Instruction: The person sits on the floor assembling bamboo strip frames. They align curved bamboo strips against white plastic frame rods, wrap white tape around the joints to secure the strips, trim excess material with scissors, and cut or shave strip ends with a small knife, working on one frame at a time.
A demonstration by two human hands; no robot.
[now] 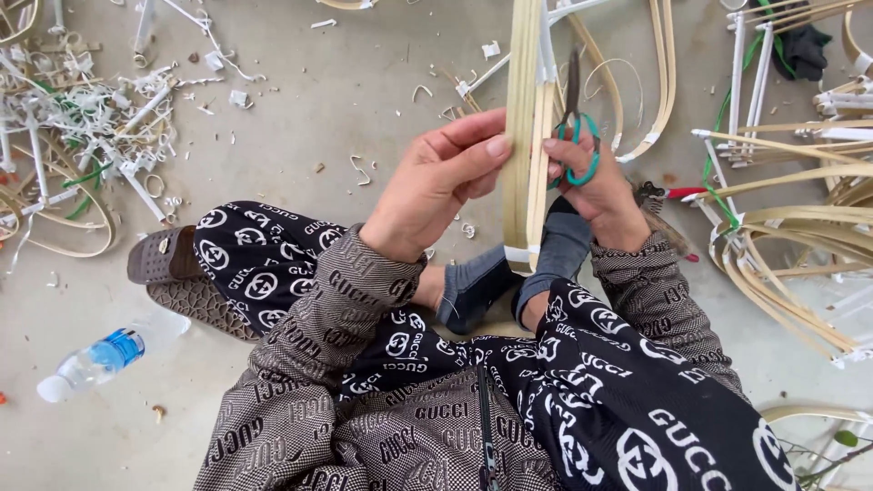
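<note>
**Where things lie around the two hands**

The bundle of strips (pixel 525 136) stands upright between the left hand (pixel 436 186) and the right hand (pixel 591 186), touching both. The scissors (pixel 575 127) sit in the right hand, just right of the bundle. Left of the left hand, well apart, lies a heap of offcuts (pixel 82 136) on the floor (pixel 318 100). Nearer the person, left of that hand, lie a sandal (pixel 164 256) and a bottle (pixel 109 355). Right of the right hand lie bent frames (pixel 782 264).
</note>
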